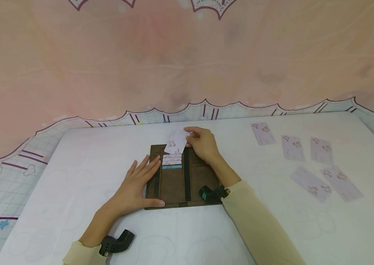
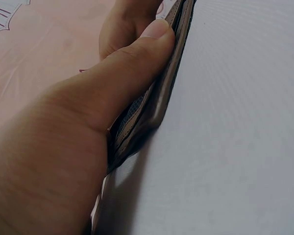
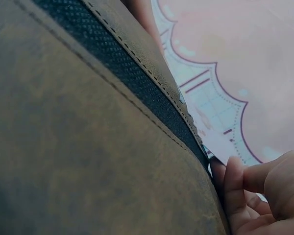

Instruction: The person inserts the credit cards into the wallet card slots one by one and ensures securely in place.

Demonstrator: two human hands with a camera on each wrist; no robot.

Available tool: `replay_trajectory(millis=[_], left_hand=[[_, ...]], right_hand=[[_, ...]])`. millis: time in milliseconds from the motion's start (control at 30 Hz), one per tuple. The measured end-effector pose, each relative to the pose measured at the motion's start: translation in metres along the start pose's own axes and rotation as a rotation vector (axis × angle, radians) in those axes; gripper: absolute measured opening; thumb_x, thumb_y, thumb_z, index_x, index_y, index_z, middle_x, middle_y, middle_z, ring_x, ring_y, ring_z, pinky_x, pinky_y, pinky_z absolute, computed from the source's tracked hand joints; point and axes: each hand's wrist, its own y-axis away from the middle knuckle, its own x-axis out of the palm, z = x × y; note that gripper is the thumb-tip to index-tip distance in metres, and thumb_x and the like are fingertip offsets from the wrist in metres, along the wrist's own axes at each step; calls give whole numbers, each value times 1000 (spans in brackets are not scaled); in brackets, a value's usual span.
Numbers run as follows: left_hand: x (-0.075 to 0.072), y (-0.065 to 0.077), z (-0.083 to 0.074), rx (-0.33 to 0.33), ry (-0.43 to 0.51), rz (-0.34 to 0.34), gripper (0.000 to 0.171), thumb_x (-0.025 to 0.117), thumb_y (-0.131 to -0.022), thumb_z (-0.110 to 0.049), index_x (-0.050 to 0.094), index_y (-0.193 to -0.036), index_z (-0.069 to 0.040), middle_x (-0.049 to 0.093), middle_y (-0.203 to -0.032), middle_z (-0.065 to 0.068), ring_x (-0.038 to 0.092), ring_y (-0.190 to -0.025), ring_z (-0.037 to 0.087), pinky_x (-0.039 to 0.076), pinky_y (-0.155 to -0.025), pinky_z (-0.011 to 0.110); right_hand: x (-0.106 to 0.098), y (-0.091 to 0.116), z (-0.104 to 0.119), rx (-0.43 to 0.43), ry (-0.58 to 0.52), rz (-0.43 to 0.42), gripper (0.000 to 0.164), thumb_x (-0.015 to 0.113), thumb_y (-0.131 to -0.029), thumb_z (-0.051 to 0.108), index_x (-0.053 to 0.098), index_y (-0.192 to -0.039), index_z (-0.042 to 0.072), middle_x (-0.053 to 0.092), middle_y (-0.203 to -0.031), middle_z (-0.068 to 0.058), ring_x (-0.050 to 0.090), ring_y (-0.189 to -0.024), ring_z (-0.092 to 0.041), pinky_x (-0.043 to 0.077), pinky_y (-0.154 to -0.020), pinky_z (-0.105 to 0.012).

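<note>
A brown leather wallet [image 1: 172, 187] lies spread open on the white table, with several cards [image 1: 172, 159] tucked in the slots of its left panel. My right hand [image 1: 203, 144] pinches a white flower-printed card [image 1: 176, 141] above the top slots; the card's lower end overlaps the wallet's upper part. Whether that end sits inside a slot, I cannot tell. My left hand [image 1: 141, 184] rests on the wallet's left edge, fingers spread and straight. Its thumb [image 2: 154, 41] presses the bottom border in the left wrist view. In the right wrist view, thumb and fingers meet at the card's edge.
Several loose cards [image 1: 292, 148] with the same print lie apart on the right of the table [image 1: 91, 154]. Behind the table's far edge hangs a pinkish patterned cloth [image 1: 173, 66]. Black wrist cameras [image 1: 117, 241] are strapped on both wrists.
</note>
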Motion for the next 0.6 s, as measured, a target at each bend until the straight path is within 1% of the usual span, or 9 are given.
replay_trajectory(millis=[200, 333, 600], left_hand=[[2, 0, 1, 4, 1, -7, 113, 77, -66, -62, 27, -151, -7, 22, -157, 6, 8, -144, 34, 0, -113, 54], [3, 1, 1, 1, -3, -11, 114, 77, -65, -62, 27, -151, -7, 22, -157, 6, 9, -144, 34, 0, -113, 54], [2, 0, 0, -7, 1, -9, 114, 78, -64, -61, 27, -151, -8, 22, -157, 6, 8, -144, 33, -1, -113, 54]], right_hand=[[2, -2, 0, 9, 26, 21, 30, 58, -94, 4, 65, -123, 8, 65, -86, -8, 67, -70, -15, 54, -66, -24], [4, -4, 1, -12, 45, 38, 29, 57, -94, 2, 66, -121, 7, 66, -85, -8, 66, -69, -15, 54, -66, -24], [6, -8, 3, -31, 106, 64, 28, 58, -93, 1, 67, -120, 6, 65, -80, -8, 62, -66, -16, 50, -60, -22]])
